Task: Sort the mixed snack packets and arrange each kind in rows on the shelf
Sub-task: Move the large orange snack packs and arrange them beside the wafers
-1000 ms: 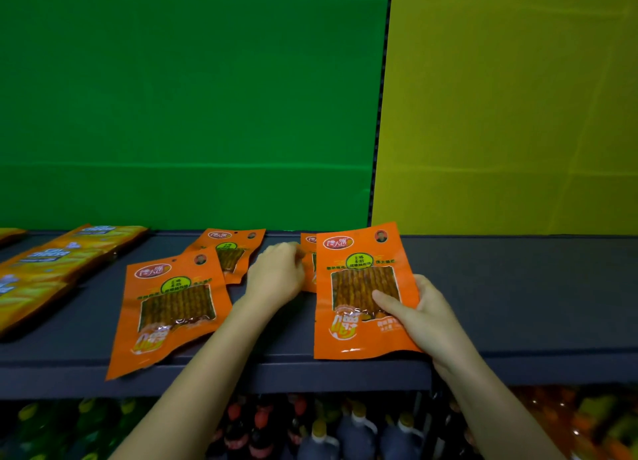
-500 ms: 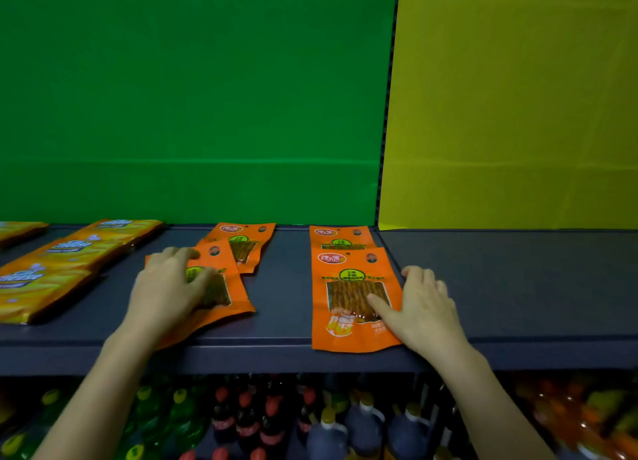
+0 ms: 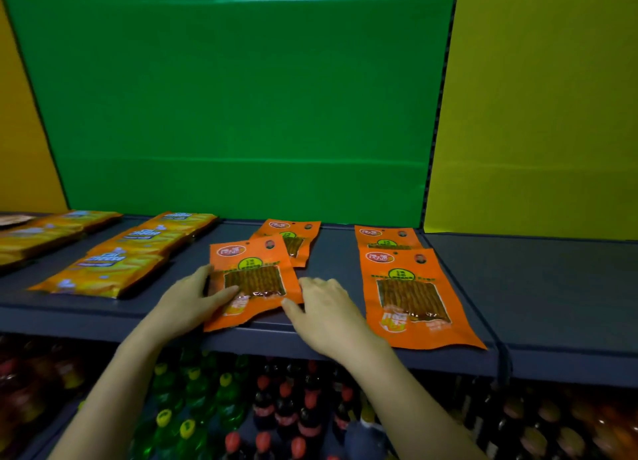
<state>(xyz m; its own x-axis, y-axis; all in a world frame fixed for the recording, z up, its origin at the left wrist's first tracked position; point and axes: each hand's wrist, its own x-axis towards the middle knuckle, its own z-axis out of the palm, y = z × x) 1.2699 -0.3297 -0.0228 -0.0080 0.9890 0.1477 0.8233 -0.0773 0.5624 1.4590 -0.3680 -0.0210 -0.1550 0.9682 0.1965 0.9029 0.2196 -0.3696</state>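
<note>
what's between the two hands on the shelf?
Head view: one orange packet, tilted, left hand on its left edge, right hand at its right corner.

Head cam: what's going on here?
A person is sorting snack packets on a dark shelf. Both hands are on one tilted orange packet at the front edge: left hand on its left side, right hand at its right corner. It overlaps another orange packet behind it. Two more orange packets lie in a straight column to the right. Yellow packets sit in rows on the left.
</note>
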